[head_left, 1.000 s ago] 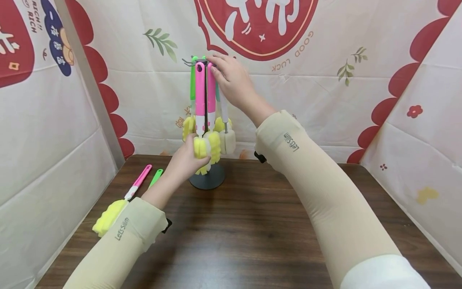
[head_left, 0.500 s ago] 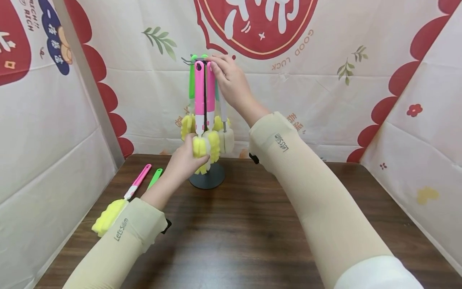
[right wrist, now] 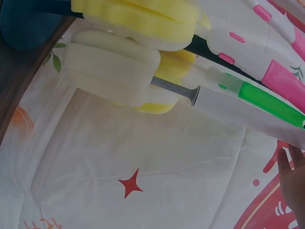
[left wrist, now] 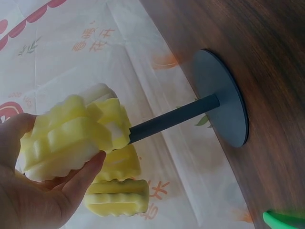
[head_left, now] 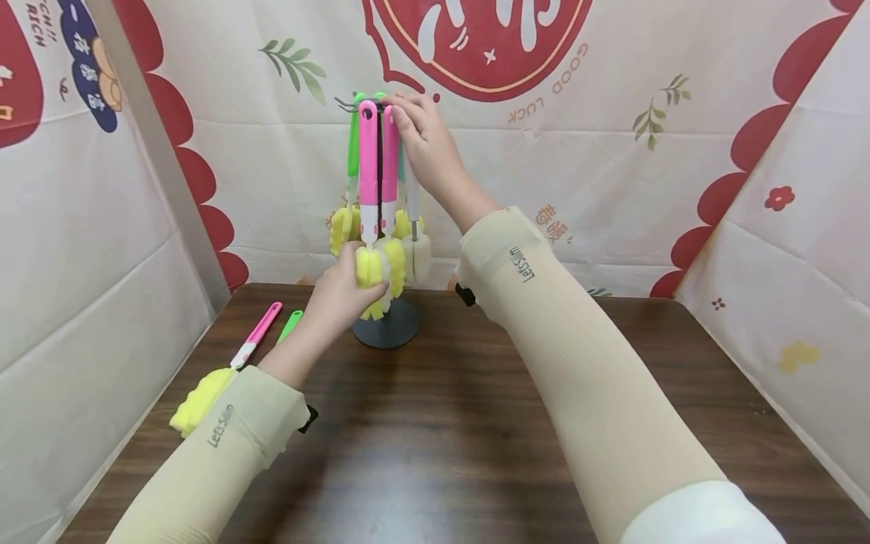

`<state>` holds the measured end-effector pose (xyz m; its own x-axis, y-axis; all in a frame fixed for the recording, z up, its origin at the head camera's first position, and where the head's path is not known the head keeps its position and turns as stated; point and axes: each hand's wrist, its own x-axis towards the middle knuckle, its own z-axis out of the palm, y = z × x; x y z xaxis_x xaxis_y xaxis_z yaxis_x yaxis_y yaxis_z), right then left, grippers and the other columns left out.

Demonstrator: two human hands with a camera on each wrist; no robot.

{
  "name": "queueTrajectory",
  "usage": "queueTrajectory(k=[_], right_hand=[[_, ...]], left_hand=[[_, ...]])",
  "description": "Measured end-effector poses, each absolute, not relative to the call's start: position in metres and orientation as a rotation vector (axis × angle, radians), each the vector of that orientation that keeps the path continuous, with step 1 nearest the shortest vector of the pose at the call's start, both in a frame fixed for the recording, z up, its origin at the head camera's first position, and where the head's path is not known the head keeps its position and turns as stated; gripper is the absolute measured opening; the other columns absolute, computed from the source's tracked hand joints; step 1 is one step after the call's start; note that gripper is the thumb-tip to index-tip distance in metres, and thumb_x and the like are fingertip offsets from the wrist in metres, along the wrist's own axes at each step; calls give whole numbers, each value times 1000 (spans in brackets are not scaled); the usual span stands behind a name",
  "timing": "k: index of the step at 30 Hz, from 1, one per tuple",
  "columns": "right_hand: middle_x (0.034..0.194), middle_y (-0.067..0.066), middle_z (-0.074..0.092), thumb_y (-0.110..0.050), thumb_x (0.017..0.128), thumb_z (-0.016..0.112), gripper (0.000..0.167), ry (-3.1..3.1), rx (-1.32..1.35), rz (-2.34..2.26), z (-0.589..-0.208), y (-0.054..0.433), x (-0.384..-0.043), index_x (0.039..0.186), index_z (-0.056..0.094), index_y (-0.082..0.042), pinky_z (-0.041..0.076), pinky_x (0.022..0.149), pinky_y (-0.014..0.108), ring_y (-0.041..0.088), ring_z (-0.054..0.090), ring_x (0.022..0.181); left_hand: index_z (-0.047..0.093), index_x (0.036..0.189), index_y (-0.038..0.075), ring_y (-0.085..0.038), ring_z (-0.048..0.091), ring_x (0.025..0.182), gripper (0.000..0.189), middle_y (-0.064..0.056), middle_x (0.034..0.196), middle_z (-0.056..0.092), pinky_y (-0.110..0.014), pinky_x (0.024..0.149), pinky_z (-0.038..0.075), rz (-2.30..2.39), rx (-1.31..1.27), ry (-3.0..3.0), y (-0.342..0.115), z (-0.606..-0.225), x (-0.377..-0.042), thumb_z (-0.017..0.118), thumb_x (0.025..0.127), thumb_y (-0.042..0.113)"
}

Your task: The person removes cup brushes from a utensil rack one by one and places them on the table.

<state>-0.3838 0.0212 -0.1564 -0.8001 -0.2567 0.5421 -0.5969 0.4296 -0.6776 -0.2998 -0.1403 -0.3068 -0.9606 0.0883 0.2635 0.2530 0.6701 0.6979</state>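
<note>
A dark rack with a round base stands at the back of the table, hung with several sponge bottle brushes. My left hand grips the yellow sponge head of a front brush with a pink handle. In the left wrist view, thumb and fingers close round that sponge. My right hand holds the rack's top, thumb beside the upper end of a second pink handle; part of the top is hidden. Close to it hangs a white sponge brush, its pale grey handle running up towards my right fingers.
On the table's left lie a brush with a pink handle and yellow sponge, and a green handle partly covered by my left arm. A printed cloth hangs behind the table and along both sides.
The head view has tilted slightly, so the scene sits a little higher and further left. Both hands keep their places on the sponge and the rack's top.
</note>
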Motion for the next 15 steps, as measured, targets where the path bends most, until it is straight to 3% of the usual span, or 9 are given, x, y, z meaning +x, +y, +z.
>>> queueTrajectory(k=[15], right_hand=[[144, -6, 40, -35, 102, 45, 43, -2316, 744, 1408, -156, 22, -382, 143, 52, -24, 41, 99, 22, -1, 31, 132]], left_hand=[[28, 145, 7, -30, 58, 91, 76, -17, 112, 56, -44, 77, 53, -1098, -257, -2691, -140, -302, -294, 71, 86, 28]])
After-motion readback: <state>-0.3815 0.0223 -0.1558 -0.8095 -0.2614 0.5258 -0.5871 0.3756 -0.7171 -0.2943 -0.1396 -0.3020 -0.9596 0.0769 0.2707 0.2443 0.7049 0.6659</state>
